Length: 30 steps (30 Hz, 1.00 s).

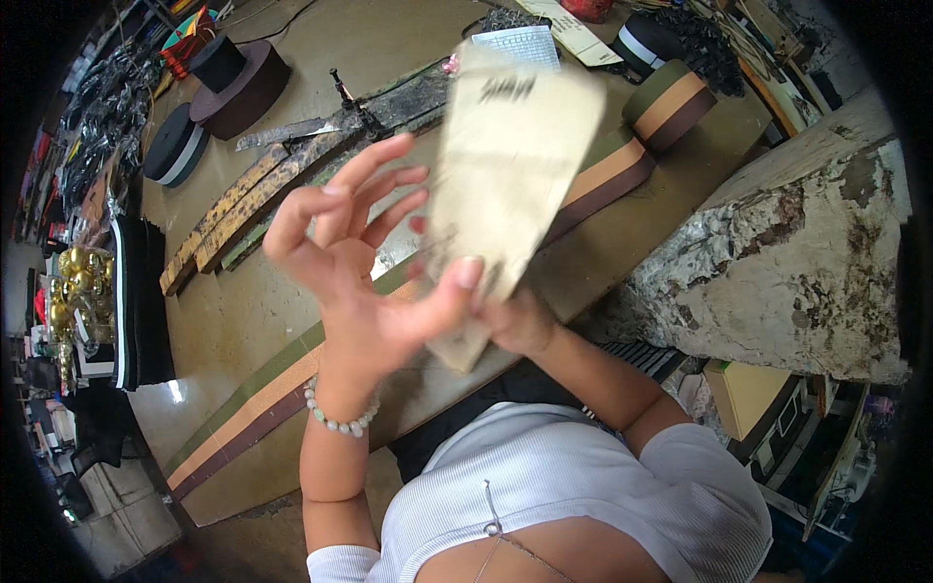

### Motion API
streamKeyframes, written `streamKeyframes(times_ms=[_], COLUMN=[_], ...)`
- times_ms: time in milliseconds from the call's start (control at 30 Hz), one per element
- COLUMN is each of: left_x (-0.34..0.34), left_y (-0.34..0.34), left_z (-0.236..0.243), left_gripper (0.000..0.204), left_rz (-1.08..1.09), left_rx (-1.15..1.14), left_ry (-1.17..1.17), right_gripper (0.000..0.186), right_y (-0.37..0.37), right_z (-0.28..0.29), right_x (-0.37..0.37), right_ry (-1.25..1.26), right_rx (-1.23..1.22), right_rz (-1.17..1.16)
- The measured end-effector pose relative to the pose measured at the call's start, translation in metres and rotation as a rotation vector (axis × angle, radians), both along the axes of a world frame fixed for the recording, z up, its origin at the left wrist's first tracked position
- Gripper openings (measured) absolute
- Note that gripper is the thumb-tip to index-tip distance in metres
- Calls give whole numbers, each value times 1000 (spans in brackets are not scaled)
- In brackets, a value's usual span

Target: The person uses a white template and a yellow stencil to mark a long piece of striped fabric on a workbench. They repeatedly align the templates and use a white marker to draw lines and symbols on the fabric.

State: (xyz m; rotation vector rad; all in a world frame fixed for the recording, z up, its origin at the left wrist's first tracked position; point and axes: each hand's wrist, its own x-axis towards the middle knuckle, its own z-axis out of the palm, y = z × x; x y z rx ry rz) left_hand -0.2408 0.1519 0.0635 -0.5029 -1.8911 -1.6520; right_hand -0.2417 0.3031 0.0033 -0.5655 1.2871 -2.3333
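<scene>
A long cream cardboard pattern piece [515, 165] with dark handwriting near its top is held up, slightly blurred, over the table. My right hand [523, 321] grips its lower part, fingers partly hidden behind it. My left hand [364, 272] is beside its left edge with fingers spread; the thumb overlaps the front of the card, and whether it touches cannot be made out. Below both hands a webbing strap [260, 400] in green, tan and maroon stripes runs diagonally across the table, from the near left toward a coil of the same webbing [671, 105] at the far right.
Worn wooden bars with a metal fitting [335, 121] lie behind my hands. Dark webbing rolls [243, 89] stand at the far left, another black roll [649, 44] at the far right. A rough plastered block [777, 243] borders the table on the right.
</scene>
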Motion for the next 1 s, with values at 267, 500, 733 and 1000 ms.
streamKeyframes(times_ms=[267,500,733,1000], left_x=[4,20,51,128], left_y=[3,-44,-109,-198], left_z=[-95,-111,-69,-45], left_gripper=[85,47,23,59], left_rz=[134,-276,-4,551], left_rx=[-933,-322,-887,-1014], left_ry=[-483,-580,-511,-687], right_gripper=[76,91,86,91], right_y=[33,-4,-24,-22], right_z=[56,44,36,1], right_x=[-22,7,-8,-50], right_ry=[785,1162,1290,1416], right_rx=[732,734,698,896], right_rz=[-419,-155,-85,2])
